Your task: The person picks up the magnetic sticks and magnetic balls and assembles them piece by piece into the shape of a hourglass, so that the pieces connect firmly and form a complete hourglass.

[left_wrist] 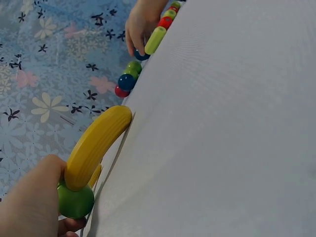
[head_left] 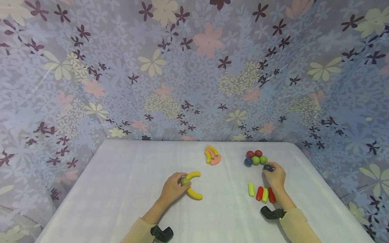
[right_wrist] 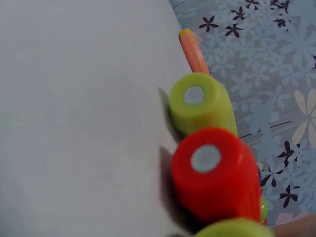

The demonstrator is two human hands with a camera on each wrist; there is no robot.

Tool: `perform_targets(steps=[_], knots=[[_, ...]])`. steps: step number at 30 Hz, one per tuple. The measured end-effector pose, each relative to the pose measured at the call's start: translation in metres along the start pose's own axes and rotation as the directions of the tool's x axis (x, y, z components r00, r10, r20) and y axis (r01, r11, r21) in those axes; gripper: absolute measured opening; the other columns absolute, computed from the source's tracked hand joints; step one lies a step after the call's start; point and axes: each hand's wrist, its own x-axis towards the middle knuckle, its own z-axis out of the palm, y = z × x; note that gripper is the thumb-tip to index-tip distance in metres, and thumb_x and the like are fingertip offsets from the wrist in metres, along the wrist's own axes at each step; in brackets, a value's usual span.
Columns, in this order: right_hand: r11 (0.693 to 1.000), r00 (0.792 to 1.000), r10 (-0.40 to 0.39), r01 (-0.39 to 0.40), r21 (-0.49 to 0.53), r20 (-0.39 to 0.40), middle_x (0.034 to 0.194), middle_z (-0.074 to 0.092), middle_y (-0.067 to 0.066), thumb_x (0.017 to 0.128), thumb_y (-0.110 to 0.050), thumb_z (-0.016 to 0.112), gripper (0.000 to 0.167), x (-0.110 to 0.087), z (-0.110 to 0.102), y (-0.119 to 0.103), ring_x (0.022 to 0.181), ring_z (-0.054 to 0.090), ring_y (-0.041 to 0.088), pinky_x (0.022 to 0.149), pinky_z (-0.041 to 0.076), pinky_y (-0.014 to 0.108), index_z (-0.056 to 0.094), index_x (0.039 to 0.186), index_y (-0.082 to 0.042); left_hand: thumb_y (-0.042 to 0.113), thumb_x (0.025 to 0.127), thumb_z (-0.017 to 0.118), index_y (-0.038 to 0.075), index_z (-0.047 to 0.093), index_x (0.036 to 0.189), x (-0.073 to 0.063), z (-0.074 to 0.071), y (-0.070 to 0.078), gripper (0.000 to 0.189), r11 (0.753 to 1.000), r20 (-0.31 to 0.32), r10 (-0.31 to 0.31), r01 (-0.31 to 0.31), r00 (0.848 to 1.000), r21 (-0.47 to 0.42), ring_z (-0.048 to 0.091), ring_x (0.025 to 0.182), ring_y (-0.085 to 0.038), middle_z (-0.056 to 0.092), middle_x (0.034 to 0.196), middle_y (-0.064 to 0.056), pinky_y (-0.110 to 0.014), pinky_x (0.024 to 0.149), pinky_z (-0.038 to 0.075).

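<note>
My left hand (head_left: 173, 189) pinches a green ball (head_left: 185, 182) at the table's middle. Beside that ball, one curved yellow piece (head_left: 193, 174) lies on the far side and another (head_left: 195, 194) on the near side. In the left wrist view the green ball (left_wrist: 76, 201) appears below a yellow curved piece (left_wrist: 98, 149). At the right, my right hand (head_left: 276, 176) holds a dark blue ball (head_left: 267, 167) between thumb and fingers. Just beyond it sit two green balls (head_left: 256, 160), two red balls (head_left: 258, 153) and another dark blue ball (head_left: 248, 162).
Nearer than the right hand lie several cylinders, yellow-green (head_left: 251, 189) and red (head_left: 259, 193); two loom close in the right wrist view, one red (right_wrist: 212, 173). Yellow and pink curved pieces (head_left: 215, 160) form a ring at the back. A white cloth (head_left: 127, 168) covers the table.
</note>
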Motion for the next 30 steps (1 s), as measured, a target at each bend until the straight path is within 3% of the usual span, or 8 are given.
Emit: perform_targets(steps=[4,7,11,19,26,30], knots=[[0.998,0.998,-0.064,0.064,0.014,-0.011,0.120,0.058,0.030,0.084,-0.003,0.062,0.040,-0.008,0.003,-0.014,0.113,0.053,0.043,0.096,0.045,0.052,0.055,0.122,0.007,0.032,0.084,0.069,0.010,0.067,0.112,0.000,-0.003,0.000,0.036,1.000,0.013,0.000,0.000,1.000,0.001,0.044,0.071,-0.006,0.055,0.079,0.004,-0.018,0.062,0.038],[0.992,0.992,-0.119,0.117,0.047,0.044,0.119,0.060,0.026,0.085,-0.007,0.066,0.040,-0.019,0.011,-0.032,0.107,0.057,0.036,0.087,0.049,0.033,0.056,0.122,0.005,0.032,0.083,0.069,0.010,0.067,0.112,0.000,-0.005,0.001,0.036,1.000,0.014,-0.011,0.010,1.000,0.017,0.043,0.070,-0.007,0.052,0.078,0.005,-0.018,0.061,0.036],[0.981,0.977,-0.166,0.150,0.123,0.133,0.113,0.064,0.021,0.085,-0.010,0.069,0.037,-0.034,0.030,-0.053,0.101,0.060,0.029,0.076,0.045,0.013,0.059,0.118,0.001,0.031,0.083,0.069,0.011,0.066,0.115,0.001,-0.005,0.000,0.038,0.999,0.014,-0.023,0.023,1.000,0.032,0.041,0.070,-0.006,0.049,0.079,0.006,-0.017,0.060,0.035],[0.963,0.929,-0.228,0.171,0.209,0.291,0.110,0.066,0.018,0.082,-0.008,0.071,0.032,-0.061,0.080,-0.077,0.100,0.063,0.030,0.088,0.052,0.037,0.061,0.112,0.000,0.023,0.086,0.066,0.013,0.068,0.116,0.000,0.000,-0.005,0.031,0.996,0.052,0.042,-0.037,0.998,-0.080,0.047,0.080,-0.005,0.057,0.095,0.002,-0.019,0.070,0.043],[0.943,0.894,-0.291,0.208,0.260,0.340,0.106,0.068,0.015,0.077,-0.007,0.074,0.030,-0.076,0.108,-0.089,0.093,0.064,0.026,0.083,0.053,0.035,0.065,0.106,-0.002,0.022,0.087,0.066,0.014,0.071,0.108,0.001,-0.001,-0.003,0.023,0.993,0.042,0.094,-0.091,0.995,-0.069,0.052,0.087,-0.008,0.057,0.099,0.001,-0.023,0.077,0.047],[0.934,0.879,-0.318,0.225,0.279,0.356,0.105,0.068,0.015,0.076,-0.007,0.075,0.032,-0.079,0.117,-0.093,0.088,0.064,0.022,0.080,0.053,0.031,0.065,0.106,0.000,0.028,0.088,0.065,0.016,0.070,0.105,0.004,-0.001,0.001,0.021,0.997,0.041,0.069,-0.068,0.997,-0.021,0.056,0.091,-0.008,0.060,0.103,0.002,-0.024,0.079,0.048]])
